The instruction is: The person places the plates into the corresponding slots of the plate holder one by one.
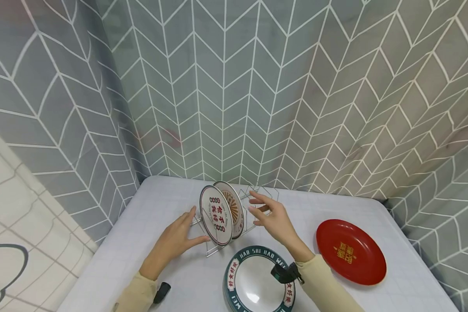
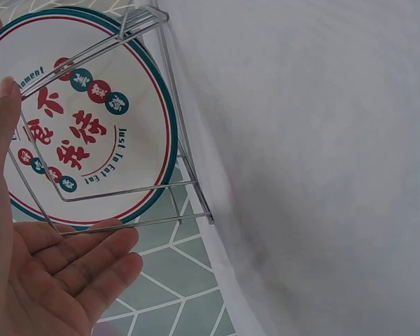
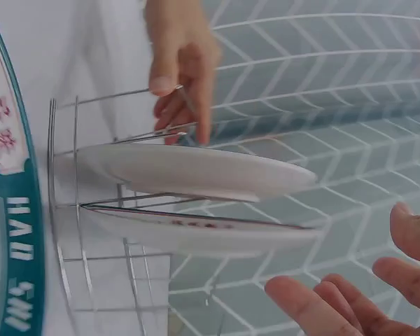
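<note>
Two plates are stood on edge in a wire rack [image 2: 161,187], which is set toward the far side of the white table [image 1: 316,203], left of its middle. The left plate [image 1: 216,215], marked with red lettering, is turned with its face to the left; the right plate [image 1: 235,207] is partly hidden behind it, and a gap between the two is shown in the right wrist view.

The rack's left end is spanned by the left hand [image 1: 174,237], with thumb and fingers held well apart beside the wires; how firmly the wires are pressed cannot be told. Nothing is held by the right hand [image 1: 271,219], whose fingers are spread just right of the plates.

A stack of green-rimmed plates [image 1: 253,277] is placed at the near side, and a red plate [image 1: 351,252] is laid flat to the right.

The step in hand is judged to be the standing of plates in the rack, with two seated. For the next move, the rack would need to be kept steady and the right hand kept clear of the plate edges.
</note>
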### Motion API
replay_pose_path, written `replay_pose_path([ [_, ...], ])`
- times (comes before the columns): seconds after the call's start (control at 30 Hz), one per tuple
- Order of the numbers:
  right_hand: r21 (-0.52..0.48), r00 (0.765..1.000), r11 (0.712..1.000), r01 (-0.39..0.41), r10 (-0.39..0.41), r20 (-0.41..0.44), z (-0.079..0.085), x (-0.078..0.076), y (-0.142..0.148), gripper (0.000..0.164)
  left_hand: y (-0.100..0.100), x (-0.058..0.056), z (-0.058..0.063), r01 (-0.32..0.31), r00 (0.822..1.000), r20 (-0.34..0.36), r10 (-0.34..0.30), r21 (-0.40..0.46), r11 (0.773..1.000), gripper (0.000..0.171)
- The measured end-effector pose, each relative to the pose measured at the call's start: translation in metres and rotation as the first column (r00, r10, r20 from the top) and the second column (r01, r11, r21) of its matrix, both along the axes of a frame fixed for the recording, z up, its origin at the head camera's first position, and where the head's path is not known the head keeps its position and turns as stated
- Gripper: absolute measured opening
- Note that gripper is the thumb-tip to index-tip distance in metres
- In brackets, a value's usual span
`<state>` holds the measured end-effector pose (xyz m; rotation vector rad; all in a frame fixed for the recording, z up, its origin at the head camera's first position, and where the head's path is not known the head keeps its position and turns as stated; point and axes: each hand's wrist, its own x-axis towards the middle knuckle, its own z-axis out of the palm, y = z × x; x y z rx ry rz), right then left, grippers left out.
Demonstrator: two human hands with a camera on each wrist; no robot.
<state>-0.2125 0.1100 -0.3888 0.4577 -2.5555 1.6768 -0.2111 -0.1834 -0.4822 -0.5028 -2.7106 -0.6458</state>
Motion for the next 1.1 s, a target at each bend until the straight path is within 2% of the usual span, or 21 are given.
replay_pose_path([
  [0.13,-0.050,0.999,0.998,0.033,-0.031,0.045,-0.009,0.025,0.032,0.048,0.000,0.000,0.001,0.009,1.000,0.001,-0.009,0.002,1.000,0.107],
  [0.3,-0.046,0.979,0.985,0.169,-0.162,0.124,-0.033,0.050,0.064,0.047,-0.001,-0.001,0.003,0.018,1.000,-0.005,-0.018,-0.017,1.000,0.107],
  [0.43,-0.015,0.951,0.969,0.246,-0.239,0.194,-0.051,0.060,0.080,0.047,-0.003,-0.001,0.004,0.006,1.000,-0.006,-0.007,-0.013,1.000,0.106],
  [0.63,0.027,0.913,0.959,0.283,-0.278,0.297,-0.071,0.068,0.093,0.050,-0.005,0.001,0.002,-0.003,1.000,0.016,0.003,-0.002,1.000,0.106],
  [0.77,0.069,0.906,0.971,0.230,-0.239,0.349,-0.085,0.071,0.097,0.054,-0.004,0.002,0.000,-0.008,1.000,0.015,0.007,0.002,1.000,0.107],
  [0.9,0.079,0.904,0.988,0.133,-0.154,0.399,-0.095,0.075,0.099,0.061,-0.003,0.002,0.000,-0.004,1.000,0.018,0.004,0.008,1.000,0.108],
  [1.1,0.121,0.912,0.992,0.046,-0.091,0.401,-0.099,0.077,0.099,0.066,-0.001,0.000,0.001,0.001,1.000,0.018,-0.001,0.016,1.000,0.108],
])
